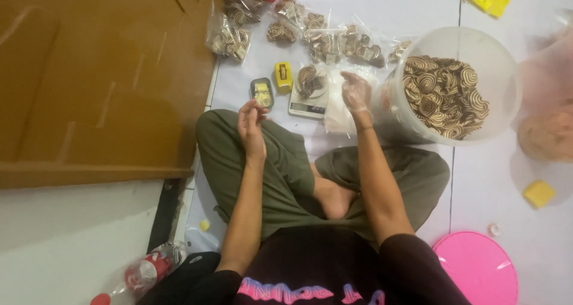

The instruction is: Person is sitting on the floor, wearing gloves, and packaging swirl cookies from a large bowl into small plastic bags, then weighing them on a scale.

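A small pile of swirl-patterned cookies (308, 79) sits on a white kitchen scale (307, 104) on the floor (495, 179), just ahead of the person's crossed legs. The right hand (356, 92), in a thin clear glove (presumably for handling food), hovers beside the scale, fingers loosely curled and holding nothing I can make out. The bare left hand (251, 123) is raised over the knee, half open, apparently empty. A big translucent tub (507, 84) of the same cookies stands within reach on the right; filled bags (325, 42) lie beyond.
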